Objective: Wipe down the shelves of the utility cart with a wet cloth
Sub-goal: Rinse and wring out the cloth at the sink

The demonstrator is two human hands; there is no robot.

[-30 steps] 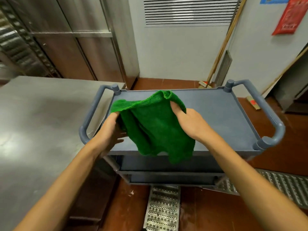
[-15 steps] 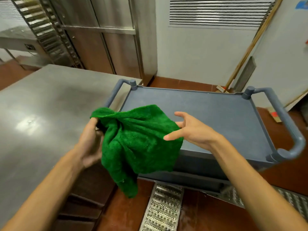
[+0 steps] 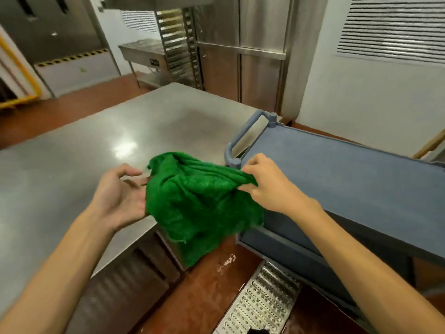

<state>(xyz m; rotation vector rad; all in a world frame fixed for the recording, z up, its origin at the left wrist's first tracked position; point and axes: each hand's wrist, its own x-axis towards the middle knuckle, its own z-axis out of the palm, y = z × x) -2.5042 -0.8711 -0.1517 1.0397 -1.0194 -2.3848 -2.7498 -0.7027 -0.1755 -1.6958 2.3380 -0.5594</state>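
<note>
Head view: steel worktable (image 3: 96,153) fills the frame from nine to eleven o'clock, with the grey-blue utility cart (image 3: 349,179) at three o'clock beside it, its top shelf bare. Between them, at centre, the green cloth (image 3: 199,203) hangs bunched in the air above the red floor. Right hand (image 3: 269,186) pinches the cloth's upper edge between thumb and fingers. Left hand (image 3: 120,196) is spread palm-up, its fingertips touching the cloth's left side, gripping nothing.

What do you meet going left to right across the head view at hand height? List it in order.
steel table → left hand → green cloth → right hand → cart's top shelf
</note>
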